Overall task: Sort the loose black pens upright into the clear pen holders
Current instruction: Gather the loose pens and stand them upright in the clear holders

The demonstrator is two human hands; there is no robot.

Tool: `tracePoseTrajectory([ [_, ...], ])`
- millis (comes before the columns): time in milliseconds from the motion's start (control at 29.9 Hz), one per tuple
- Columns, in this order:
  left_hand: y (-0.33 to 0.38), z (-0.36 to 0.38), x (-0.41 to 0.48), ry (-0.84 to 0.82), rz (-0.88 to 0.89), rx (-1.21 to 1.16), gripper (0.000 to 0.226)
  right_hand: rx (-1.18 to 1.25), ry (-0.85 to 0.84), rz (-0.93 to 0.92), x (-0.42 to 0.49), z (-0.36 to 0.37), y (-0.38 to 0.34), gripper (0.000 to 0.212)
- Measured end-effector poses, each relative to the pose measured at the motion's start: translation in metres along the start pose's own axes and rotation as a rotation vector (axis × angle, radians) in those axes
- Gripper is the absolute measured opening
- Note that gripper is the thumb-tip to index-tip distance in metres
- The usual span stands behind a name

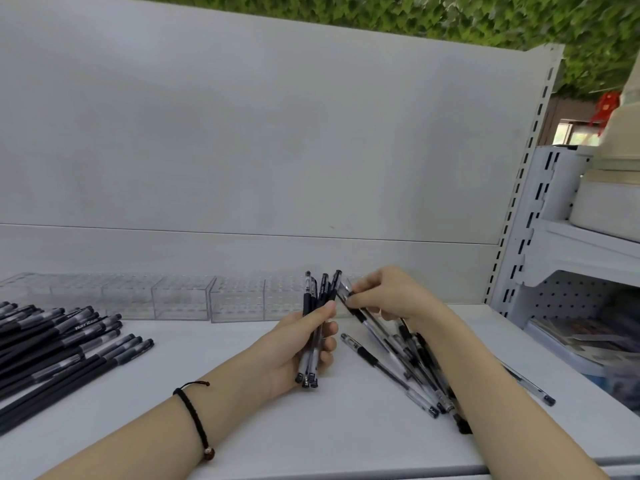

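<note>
White surface set against a white back panel; green foliage shows above the panel.

Left hand: fingers curled round a bundle of several clear-barrelled black pens. The thumb is pressed across the front. The bundle is held near upright above the surface, with one set of ends level at the bottom.

Right hand: thumb and fingertips pinch the upper end of a single pen. It slants down toward the loose pile lying under the right forearm. Its raised end sits just beside the top of the bundle.

Outward: one stray pen lies apart, right of the pile. The clear pen holders stand in a row along the back panel, behind both hands, and I see no pens in them. At far left a heap of matte black pens lies flat.

Judgement:
- Step in hand is gathering; nothing is loaded yet.
- The pens look light, stiff and smooth, so barrels will likely slide against each other in a bundle.
- Best hold is probably mid-barrel, or on the dark grip sleeve where friction is better.
- The holders look thin-walled and light, and may shift if pens go in at an angle.
</note>
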State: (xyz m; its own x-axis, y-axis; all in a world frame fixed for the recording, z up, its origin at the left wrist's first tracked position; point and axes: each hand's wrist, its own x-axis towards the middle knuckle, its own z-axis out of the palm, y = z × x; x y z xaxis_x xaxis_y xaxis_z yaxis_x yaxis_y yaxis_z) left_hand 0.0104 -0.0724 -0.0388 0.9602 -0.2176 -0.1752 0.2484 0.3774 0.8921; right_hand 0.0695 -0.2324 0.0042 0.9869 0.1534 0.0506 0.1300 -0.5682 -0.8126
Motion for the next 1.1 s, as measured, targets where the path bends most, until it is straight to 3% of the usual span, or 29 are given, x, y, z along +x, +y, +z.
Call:
tracePoseTrajectory([
  [100, 0.0, -0.001, 0.0, 0.008, 0.004, -0.047, 0.017, 0.26, -0.011, 0.001, -0.002, -0.006, -0.003, 0.01],
  [335, 0.002, -0.004, 0.004, 0.03, 0.046, -0.139, 0.008, 0.482, -0.118, -0.029, -0.005, -0.01, -0.007, 0.003],
  [435, 0.002, -0.002, 0.003, -0.024, 0.04, -0.101, 0.018, 0.554, -0.24, -0.045, -0.008, -0.008, -0.011, 0.004],
  [535, 0.003, 0.001, -0.001, -0.11, 0.001, -0.095, 0.025, 0.487, -0.302, -0.088, -0.009, 0.003, -0.013, 0.004],
  [703, 0.004, 0.001, 0.0, -0.13, -0.027, -0.161, 0.034, 0.316, -0.16, -0.158, -0.006, 0.009, -0.011, 0.008],
  [837, -0.001, 0.001, 0.003, -0.161, 0.044, -0.101, 0.018, 0.268, -0.131, -0.2, -0.008, 0.013, -0.01, 0.022],
  [1037, 0.001, -0.004, 0.003, -0.059, 0.12, -0.066, 0.014, 0.323, -0.002, -0.175, -0.009, 0.008, -0.014, 0.029],
  [1104, 0.003, -0.006, 0.003, -0.002, 0.159, -0.076, 0.016, 0.223, 0.025, -0.168, -0.008, 0.0, -0.008, 0.024],
])
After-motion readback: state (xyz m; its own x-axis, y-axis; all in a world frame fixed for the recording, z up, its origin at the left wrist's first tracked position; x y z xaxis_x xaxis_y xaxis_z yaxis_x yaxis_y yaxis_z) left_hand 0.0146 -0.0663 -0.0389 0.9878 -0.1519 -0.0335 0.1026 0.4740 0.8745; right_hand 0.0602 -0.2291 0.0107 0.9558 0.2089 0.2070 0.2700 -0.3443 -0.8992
